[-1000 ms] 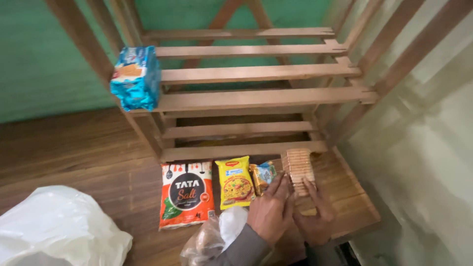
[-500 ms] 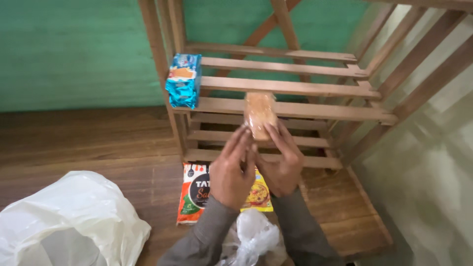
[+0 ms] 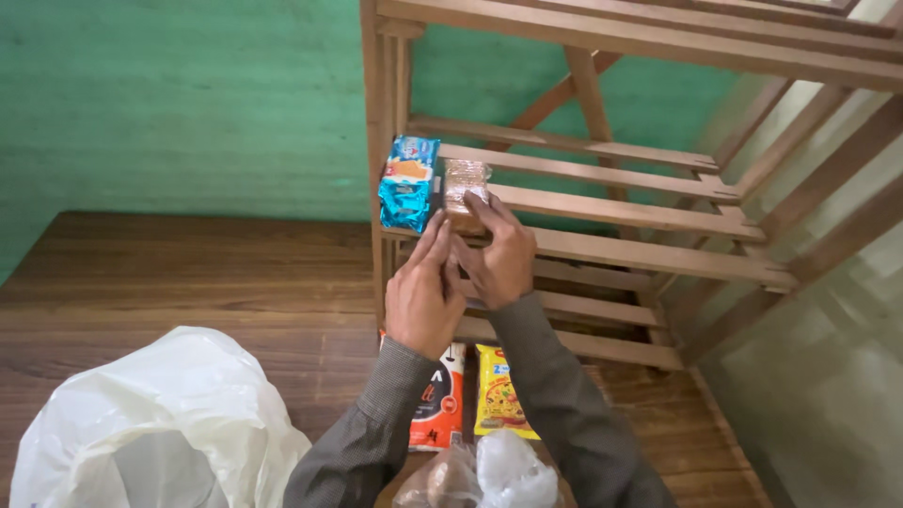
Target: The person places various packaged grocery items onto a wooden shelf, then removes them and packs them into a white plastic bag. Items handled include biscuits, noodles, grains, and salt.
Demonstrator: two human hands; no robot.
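Head cam: both hands (image 3: 461, 273) set biscuit pack (image 3: 463, 191) beside blue packet (image 3: 406, 183), shelf (image 3: 649, 218).

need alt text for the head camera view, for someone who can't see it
Both hands, left hand and right hand, set a clear biscuit pack on a slatted wooden shelf, right beside a blue snack pack. Below lie a salt bag and a yellow noodle packet; a white plastic bag sits at lower left.
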